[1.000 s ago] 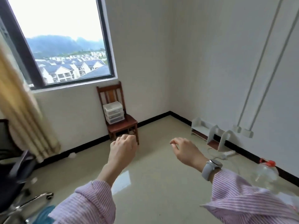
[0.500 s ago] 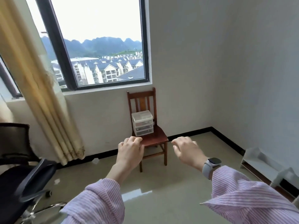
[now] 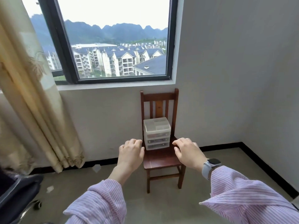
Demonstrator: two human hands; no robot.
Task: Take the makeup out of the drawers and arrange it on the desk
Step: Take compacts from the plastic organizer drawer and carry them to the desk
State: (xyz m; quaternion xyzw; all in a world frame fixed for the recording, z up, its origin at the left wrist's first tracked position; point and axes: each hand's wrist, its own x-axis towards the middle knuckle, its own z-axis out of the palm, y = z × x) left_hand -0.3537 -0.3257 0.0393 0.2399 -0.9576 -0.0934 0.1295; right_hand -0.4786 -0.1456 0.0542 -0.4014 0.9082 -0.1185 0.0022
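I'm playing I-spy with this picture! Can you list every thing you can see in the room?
Drawer box: one, clear and white, on the chair seat.
Chair: one, dark brown wood, against the wall under the window.
Window: one, black frame, above the chair.
Curtain: one, beige, left side.
Office chair: one, black, bottom left.
Watch: one, grey band, right wrist.
Left hand: loosely curled, empty, near the box.
Right hand: loosely curled, empty, near the box.
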